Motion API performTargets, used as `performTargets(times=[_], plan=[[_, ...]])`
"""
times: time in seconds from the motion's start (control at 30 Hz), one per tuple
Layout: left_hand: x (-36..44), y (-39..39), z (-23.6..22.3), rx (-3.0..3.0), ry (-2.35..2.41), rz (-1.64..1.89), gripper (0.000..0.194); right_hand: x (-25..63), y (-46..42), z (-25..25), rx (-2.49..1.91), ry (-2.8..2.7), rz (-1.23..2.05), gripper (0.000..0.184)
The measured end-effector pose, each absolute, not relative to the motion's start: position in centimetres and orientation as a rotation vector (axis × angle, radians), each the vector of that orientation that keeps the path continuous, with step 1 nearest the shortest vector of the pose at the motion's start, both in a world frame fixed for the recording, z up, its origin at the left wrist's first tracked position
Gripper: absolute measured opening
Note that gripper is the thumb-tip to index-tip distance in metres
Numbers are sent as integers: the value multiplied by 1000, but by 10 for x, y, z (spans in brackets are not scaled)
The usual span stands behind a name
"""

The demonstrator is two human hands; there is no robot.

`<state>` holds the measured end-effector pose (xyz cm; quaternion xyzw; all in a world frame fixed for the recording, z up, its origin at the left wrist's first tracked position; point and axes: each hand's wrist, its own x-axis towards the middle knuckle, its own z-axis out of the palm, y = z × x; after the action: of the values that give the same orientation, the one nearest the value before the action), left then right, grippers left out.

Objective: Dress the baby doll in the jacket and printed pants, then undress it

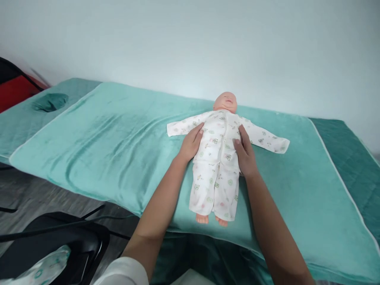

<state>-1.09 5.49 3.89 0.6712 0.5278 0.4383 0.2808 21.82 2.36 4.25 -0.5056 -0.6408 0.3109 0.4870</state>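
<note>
A baby doll [226,102] lies on its back on the green bed, its head toward the wall. It wears a white printed top [219,132] with long sleeves spread out to both sides, and matching trousers [204,186] with the bare feet poking out below. My left hand [191,143] is wrapped against one side of the doll's torso. On the opposite side, my right hand [246,152] grips the torso under the arm. Both thumbs rest on the front of the top. The fingers behind the doll's sides are partly hidden.
The massage bed [118,138] has a smooth green cover with wrinkles on the left and a face hole [50,102] at its far left. A white wall [190,47] stands behind. At lower left is a black chair [59,229] with a printed white item [47,267] on it.
</note>
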Motion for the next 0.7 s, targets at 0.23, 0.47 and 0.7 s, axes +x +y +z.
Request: performTargets(times=[0.23, 0.47, 0.7], plan=[[-17, -21, 27, 1762, 1442, 1224, 47, 220, -64, 22, -1232, -1805, 573, 71], [-22, -59, 12, 1773, 1431, 1297, 28, 225, -99, 18, -1332, -1694, 374, 50], [-21, -60, 11, 1735, 1444, 1320, 22, 216, -79, 41, -1249, -1838, -53, 33]])
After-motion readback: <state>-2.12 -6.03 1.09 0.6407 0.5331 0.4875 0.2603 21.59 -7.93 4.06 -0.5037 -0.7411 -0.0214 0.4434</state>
